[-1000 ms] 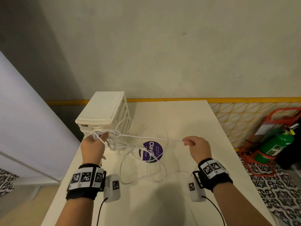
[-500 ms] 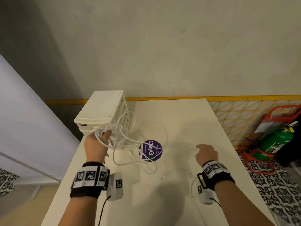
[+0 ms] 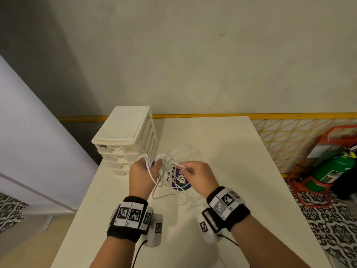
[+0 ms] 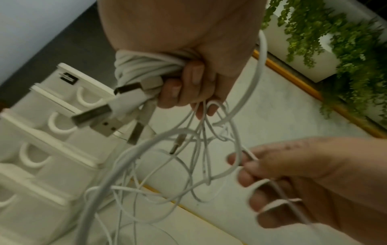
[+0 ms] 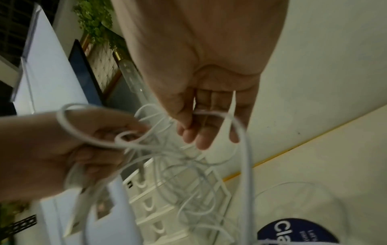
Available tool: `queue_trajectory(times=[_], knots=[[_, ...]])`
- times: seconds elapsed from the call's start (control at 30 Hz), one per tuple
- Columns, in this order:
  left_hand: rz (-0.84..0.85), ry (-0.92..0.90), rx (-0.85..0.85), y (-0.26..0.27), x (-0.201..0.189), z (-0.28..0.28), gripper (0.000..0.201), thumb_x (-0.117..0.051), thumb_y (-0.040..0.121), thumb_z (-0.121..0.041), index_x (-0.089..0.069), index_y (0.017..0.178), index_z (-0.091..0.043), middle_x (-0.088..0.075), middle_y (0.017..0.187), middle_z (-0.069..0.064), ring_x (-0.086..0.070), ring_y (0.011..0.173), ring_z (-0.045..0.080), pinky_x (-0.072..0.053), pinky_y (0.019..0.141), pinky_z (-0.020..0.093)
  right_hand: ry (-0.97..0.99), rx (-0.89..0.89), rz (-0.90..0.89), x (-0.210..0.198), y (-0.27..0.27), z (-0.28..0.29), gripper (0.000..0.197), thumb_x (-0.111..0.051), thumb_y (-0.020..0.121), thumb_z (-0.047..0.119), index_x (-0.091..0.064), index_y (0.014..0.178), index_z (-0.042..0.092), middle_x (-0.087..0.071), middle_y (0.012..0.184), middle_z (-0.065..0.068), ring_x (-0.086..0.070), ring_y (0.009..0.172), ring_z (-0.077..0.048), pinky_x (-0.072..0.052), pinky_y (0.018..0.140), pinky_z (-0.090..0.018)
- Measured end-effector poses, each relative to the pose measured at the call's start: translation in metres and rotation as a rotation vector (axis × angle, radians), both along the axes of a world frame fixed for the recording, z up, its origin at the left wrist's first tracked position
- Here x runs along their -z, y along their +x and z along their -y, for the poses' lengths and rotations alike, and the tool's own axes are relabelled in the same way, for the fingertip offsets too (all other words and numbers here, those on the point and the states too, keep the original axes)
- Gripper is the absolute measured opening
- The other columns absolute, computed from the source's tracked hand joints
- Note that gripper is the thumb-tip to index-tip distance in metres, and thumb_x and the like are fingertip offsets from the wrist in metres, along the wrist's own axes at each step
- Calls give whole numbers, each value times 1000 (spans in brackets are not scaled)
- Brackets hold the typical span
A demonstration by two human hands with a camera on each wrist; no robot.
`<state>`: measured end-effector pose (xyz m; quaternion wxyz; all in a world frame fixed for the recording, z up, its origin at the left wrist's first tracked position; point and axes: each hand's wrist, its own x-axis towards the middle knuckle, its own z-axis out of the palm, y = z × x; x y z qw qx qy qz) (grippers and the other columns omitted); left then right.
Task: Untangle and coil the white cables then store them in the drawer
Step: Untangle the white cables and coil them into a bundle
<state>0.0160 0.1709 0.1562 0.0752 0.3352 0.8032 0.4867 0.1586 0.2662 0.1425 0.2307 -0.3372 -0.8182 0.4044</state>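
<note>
Cables (image 3: 166, 171) bunched in our left hand (image 3: 142, 176), right hand (image 3: 195, 176) pinching one strand; we should draw it out slowly.

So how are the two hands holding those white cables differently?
The left hand is a tight fist gripping a thick bunch of the white cables, USB plugs sticking out; the right hand only pinches single strands with looser fingers. In the head view the left sits nearer the drawer unit. Both are raised above the table.

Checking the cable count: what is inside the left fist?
The left hand grips bunched white cables, several USB plugs sticking out. The palm hides how many strands.
</note>
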Motion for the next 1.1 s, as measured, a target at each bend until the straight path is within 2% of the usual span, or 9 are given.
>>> queue_trajectory(times=[0.2, 0.43, 0.57, 0.67, 0.73, 0.8, 0.9, 1.0, 1.1], knots=[[-72, -72, -64, -17, 11, 9, 37, -68, 84, -21, -53, 68, 9, -51, 58, 13, -44, 54, 22, -32, 50, 19, -176, -25, -321, -24, 26, -11, 31, -54, 90, 3, -71, 86, 29, -69, 73, 10, -54, 57, -7, -52, 67, -20], [-2, -84, -69, -27, 11, 10, 39, -70, 83, -22, -53, 63, 6, -48, 54, 8, -44, 52, 17, -31, 48, 21, -186, 113, -517, -24, 36, -23, 27, -50, 89, -5, -70, 86, 13, -66, 70, 10, -51, 55, -6, -46, 61, -14], [1, -99, -34, -27, 9, 10, 39, -72, 81, -21, -54, 66, 10, -49, 54, 9, -51, 56, 31, -37, 51, 31, -174, 185, -422, -4, 39, -30, 30, -50, 90, -4, -69, 85, 19, -67, 79, 3, -55, 62, -5, -45, 67, -15], [-32, -166, -19, -19, 12, 7, 35, -71, 82, -22, -50, 65, -1, -49, 56, 4, -48, 54, 22, -33, 48, 25, -221, 65, -107, 5, 40, -31, 38, -42, 89, -5, -68, 104, 18, -65, 111, 3, -56, 102, -5, -38, 86, -10], [-79, -191, -3, -12, 12, 3, 34, -71, 82, -25, -47, 66, -5, -51, 60, 5, -49, 58, 22, -30, 50, 27, -292, 13, -93, 0, 40, -27, 45, -36, 87, -7, -64, 116, 12, -57, 122, 4, -47, 115, -4, -32, 88, 1], [-106, -206, 21, -6, 12, -1, 35, -71, 81, -29, -49, 70, -3, -56, 67, 10, -54, 64, 27, -33, 55, 28, -260, 1, -145, -9, 35, -21, 39, -39, 91, 0, -61, 121, 14, -55, 122, 6, -47, 116, -5, -34, 93, -4], [-59, -145, 87, 7, 7, -7, 40, -75, 78, -33, -49, 70, -3, -58, 66, 9, -53, 61, 22, -36, 55, 28, -206, -105, -17, -14, 20, -5, 38, -53, 93, 33, -55, 128, 20, -55, 122, 10, -52, 111, -5, -39, 97, -22], [118, -45, 210, 18, -2, -8, 34, -77, 79, -24, -51, 73, -3, -57, 66, 7, -53, 56, 10, -40, 52, 17, -147, -81, -25, 2, 10, 0, 24, -61, 88, 31, -65, 106, 17, -69, 99, 2, -66, 84, -10, -53, 81, -32], [251, -28, 291, 7, -10, 0, 31, -81, 75, -26, -60, 80, -3, -64, 73, 4, -58, 55, 3, -45, 48, 18, -264, 57, -167, 1, 16, -8, 9, -59, 89, 12, -68, 91, 15, -67, 77, -3, -62, 57, 1, -49, 59, -13]])
